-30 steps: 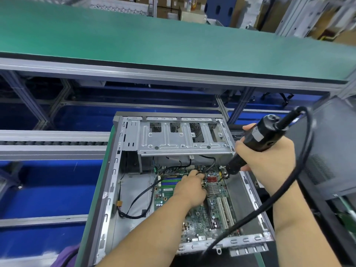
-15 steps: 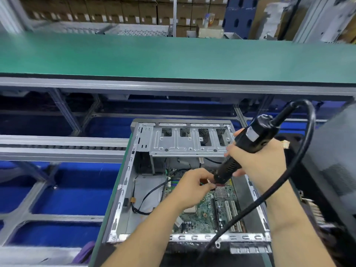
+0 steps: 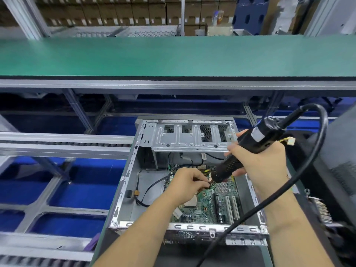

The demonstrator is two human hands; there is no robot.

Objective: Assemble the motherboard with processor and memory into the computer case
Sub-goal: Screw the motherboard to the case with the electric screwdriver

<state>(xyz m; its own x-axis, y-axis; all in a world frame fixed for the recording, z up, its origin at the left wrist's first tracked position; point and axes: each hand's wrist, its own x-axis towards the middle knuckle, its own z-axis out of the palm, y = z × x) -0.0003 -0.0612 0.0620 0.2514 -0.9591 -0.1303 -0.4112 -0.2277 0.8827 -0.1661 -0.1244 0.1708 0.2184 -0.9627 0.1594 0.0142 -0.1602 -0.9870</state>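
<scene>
At nine o'clock from the case, blue trays sit under a grey metal frame. The computer case lies open on its side in front of me, its silver drive cage across the twelve o'clock end. A black cable with a small brown plug loops over the bare floor of the case at its nine o'clock side.

The motherboard lies flat inside the case, toward three o'clock of that floor, with the processor seated near its middle and white slots toward five o'clock. I cannot make out the memory.

My left hand reaches in over the board, fingers curled, its fingertips pinching something small at the screwdriver's tip; what it is I cannot tell.

My right hand is wrapped round a black electric screwdriver, tilted so its nose points down toward seven o'clock, just above the board beside a silver heatsink. Its thick black cord arcs from the top at one o'clock, then runs down across my forearm toward six o'clock.

A long green belt spans twelve o'clock.
</scene>
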